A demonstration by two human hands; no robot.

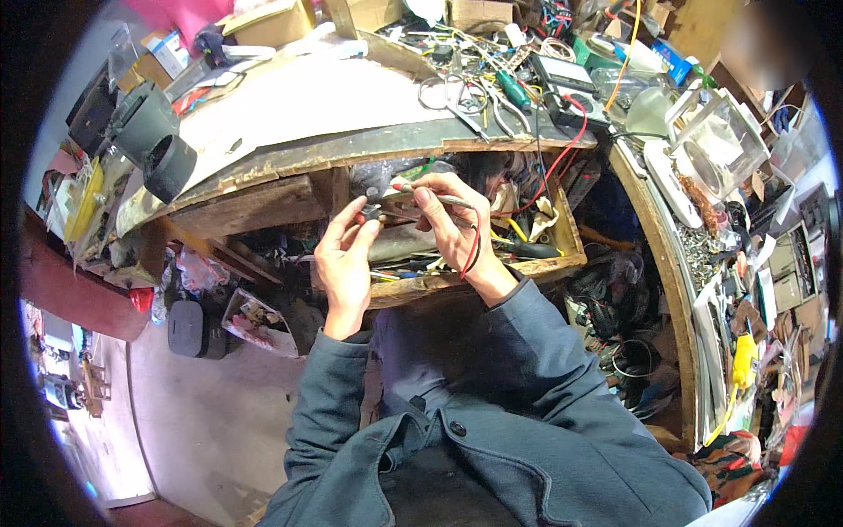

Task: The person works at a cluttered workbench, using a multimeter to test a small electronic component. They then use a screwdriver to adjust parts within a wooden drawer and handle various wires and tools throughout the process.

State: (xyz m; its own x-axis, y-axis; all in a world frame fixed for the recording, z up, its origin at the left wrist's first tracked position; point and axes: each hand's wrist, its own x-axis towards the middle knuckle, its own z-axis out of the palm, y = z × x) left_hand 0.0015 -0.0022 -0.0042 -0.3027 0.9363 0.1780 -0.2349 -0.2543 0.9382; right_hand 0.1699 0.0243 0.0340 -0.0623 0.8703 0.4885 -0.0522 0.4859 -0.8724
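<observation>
Above an open wooden drawer (421, 285) I hold both hands close together. My left hand (345, 259) pinches a small dark part (372, 212) between thumb and fingertips; its exact kind is too small to make out. My right hand (452, 230) is closed around a slim test probe (400, 186), red near its end, which points toward the part. Whether probe and part touch I cannot tell. A red test lead (583, 132) curves down from an analog multimeter (566, 77) on the bench toward my right hand. A red and dark wire (478, 241) loops over my right wrist.
Pliers (505, 110), scissors (435, 92) and a green-handled screwdriver (513, 88) lie on the bench beyond the drawer. Loose tools and plastic bags fill the drawer. At right, a side bench carries clear plastic containers (720, 145) and many small screws (689, 250).
</observation>
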